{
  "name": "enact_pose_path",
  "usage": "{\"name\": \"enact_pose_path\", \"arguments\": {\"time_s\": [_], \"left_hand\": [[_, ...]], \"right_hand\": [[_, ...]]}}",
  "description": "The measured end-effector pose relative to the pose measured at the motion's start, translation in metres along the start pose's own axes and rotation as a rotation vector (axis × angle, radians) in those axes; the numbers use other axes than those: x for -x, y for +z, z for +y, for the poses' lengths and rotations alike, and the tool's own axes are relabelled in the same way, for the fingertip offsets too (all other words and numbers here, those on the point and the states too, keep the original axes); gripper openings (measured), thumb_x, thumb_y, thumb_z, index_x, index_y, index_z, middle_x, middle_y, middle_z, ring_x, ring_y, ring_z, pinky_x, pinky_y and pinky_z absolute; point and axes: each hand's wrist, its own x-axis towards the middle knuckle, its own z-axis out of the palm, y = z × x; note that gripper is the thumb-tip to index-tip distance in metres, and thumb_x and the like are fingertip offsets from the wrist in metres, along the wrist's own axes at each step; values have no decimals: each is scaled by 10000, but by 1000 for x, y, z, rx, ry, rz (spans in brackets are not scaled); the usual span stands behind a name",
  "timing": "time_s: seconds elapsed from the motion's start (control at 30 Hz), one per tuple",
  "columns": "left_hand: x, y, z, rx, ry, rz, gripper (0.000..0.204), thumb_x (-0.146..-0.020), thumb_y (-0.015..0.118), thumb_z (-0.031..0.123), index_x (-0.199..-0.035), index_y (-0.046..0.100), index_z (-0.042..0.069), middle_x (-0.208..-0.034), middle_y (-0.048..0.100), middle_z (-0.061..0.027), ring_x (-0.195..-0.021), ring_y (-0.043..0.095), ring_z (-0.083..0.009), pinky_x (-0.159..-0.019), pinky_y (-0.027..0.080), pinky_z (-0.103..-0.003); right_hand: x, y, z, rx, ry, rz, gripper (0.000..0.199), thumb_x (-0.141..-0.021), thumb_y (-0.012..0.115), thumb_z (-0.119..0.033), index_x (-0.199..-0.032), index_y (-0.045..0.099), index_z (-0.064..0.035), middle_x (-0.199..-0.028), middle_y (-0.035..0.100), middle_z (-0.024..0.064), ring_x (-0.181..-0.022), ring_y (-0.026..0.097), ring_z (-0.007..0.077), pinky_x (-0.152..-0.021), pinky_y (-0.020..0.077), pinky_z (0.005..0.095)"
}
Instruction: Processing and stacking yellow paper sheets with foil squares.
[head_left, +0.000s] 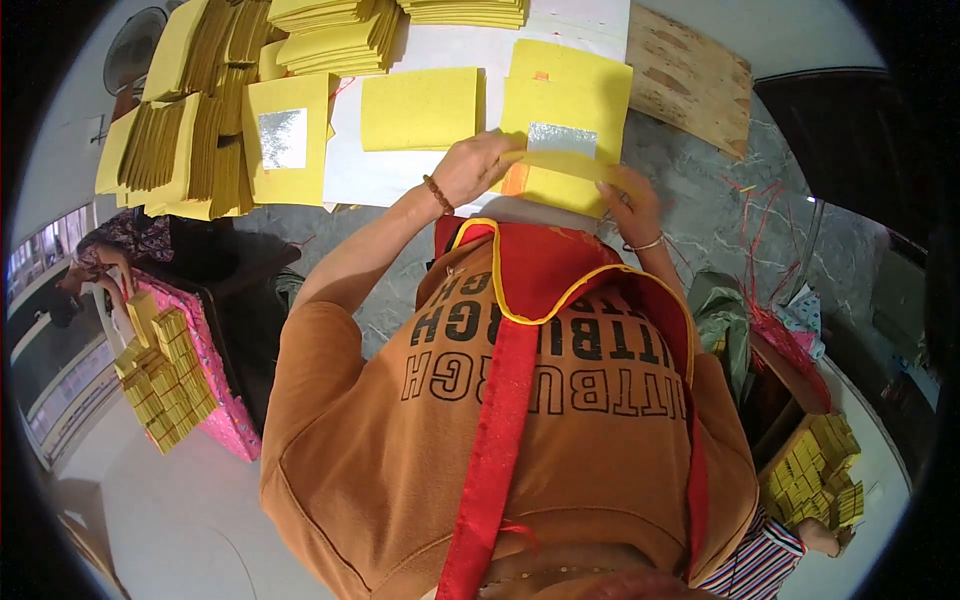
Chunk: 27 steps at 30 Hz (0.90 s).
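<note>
Head view: both hands fold thin yellow paper sheet.

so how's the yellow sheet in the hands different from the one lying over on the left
The held sheet is gripped by the left hand and right hand, its near edge folded up; the left sheet lies flat, untouched. The held sheet's silver foil looks a wide strip, the left sheet's a taller patch. Both are yellow with foil at centre.

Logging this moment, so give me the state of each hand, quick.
Left hand: closed on the near edge of the yellow paper sheet with the silver foil square.
Right hand: fingers pinching the same sheet's folded-up edge.
</note>
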Motion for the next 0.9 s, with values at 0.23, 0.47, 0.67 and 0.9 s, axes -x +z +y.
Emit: {"name": "enact_pose_path", "arguments": {"time_s": [0.23,0.47,0.67,0.9], "left_hand": [[-20,13,10,68,-478,138,232,-850,539,221,-798,508,-3,-614,552,-187,-565,551,-355,-518,427,-415],[-24,23,-6,123,-572,173,194,-810,573,175,-845,487,4,-584,548,-152,-531,551,-323,-495,414,-392],[-23,25,-1,309,-593,274,407,-781,583,78,-1120,364,30,-551,516,-113,-489,529,-251,-470,392,-362],[-25,18,2,148,-560,185,440,-782,584,86,-1182,403,76,-552,513,-128,-526,545,-307,-506,422,-389]], "right_hand": [[-28,14,-3,-335,409,131,320,-787,634,-226,-1042,580,-41,-873,646,96,-739,616,154,-648,466,293],[-35,18,-2,-303,429,176,372,-757,657,-163,-1101,561,-62,-937,645,98,-807,616,154,-712,470,267],[-36,17,-4,-221,425,151,371,-742,668,-188,-1090,585,-88,-972,642,123,-841,630,193,-722,478,290],[-38,21,-6,-126,458,170,340,-730,670,-209,-1044,607,-95,-921,649,125,-818,635,229,-704,479,314]]}}
